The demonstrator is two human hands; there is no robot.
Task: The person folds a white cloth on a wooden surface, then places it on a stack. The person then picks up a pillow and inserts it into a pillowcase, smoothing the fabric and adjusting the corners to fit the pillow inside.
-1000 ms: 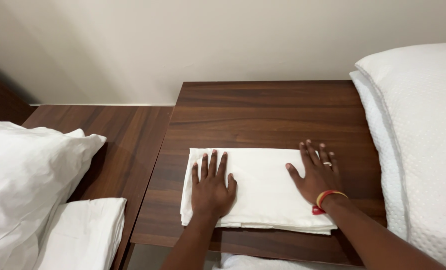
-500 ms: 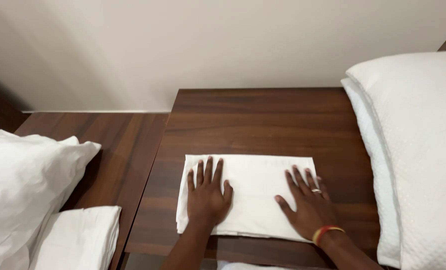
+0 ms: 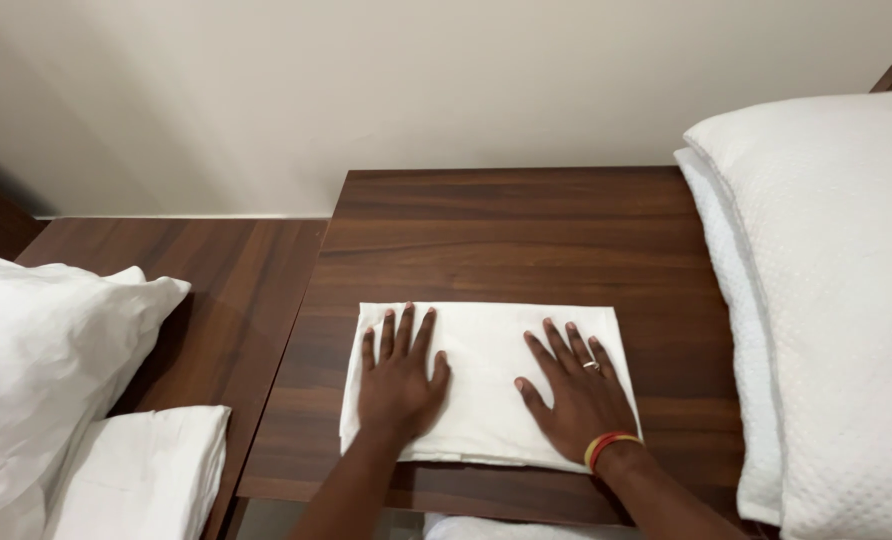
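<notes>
We have both hands laid flat on a folded white cloth (image 3: 486,385) that lies on the near half of a dark wood nightstand (image 3: 516,230). Our left hand (image 3: 398,385) rests on the cloth's left part, fingers spread and pointing away from us; our right hand (image 3: 576,395) rests on its right part, fingers likewise spread, with a ring on one finger and a red and yellow band (image 3: 611,445) at the wrist. Neither hand grips anything: palms are down and open, which we judge to be a pressing or smoothing hold that keeps the layers flat and square. The cloth's long sides run parallel to the nightstand's front edge, and its near edge sits just inside that edge. Behind the cloth the wood is bare up to the wall (image 3: 416,90), so there is room to slide it away from us. To the right a white pillow (image 3: 826,300) overlaps the nightstand's right side, close to the cloth's right edge, leaving little room there. To the left the top ends, and lower down lie another pillow (image 3: 46,370) and a folded white sheet (image 3: 141,470). A bit of white fabric (image 3: 506,528) shows below the front edge.
</notes>
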